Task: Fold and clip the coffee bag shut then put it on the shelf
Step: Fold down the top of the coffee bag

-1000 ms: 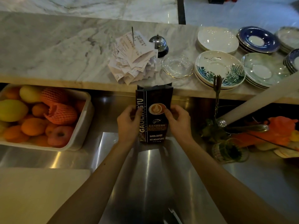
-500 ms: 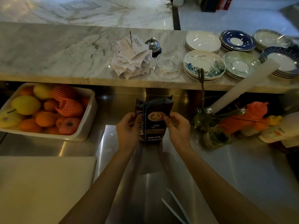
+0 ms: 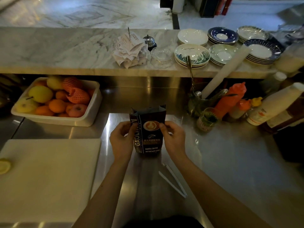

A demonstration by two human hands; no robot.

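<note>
A dark coffee bag [image 3: 148, 135] with a latte picture stands upright on the steel counter, its top open and unfolded. My left hand [image 3: 121, 140] grips its left edge and my right hand [image 3: 172, 139] grips its right edge, both at the bag's upper half. A long white bag clip [image 3: 172, 181] lies open on the counter just in front of the bag, between my forearms, touching neither hand.
A white cutting board [image 3: 49, 175] with a lemon piece [image 3: 4, 166] lies at the left. Behind it stands a fruit tub [image 3: 56, 119]. Bottles and a utensil jar [image 3: 207, 120] crowd the right. The raised marble ledge [image 3: 65, 51] carries plates, receipts and a bell.
The view has tilted down, so the bag and my hands sit lower in frame and the white clip has come into view. My grip on the bag is unchanged.
</note>
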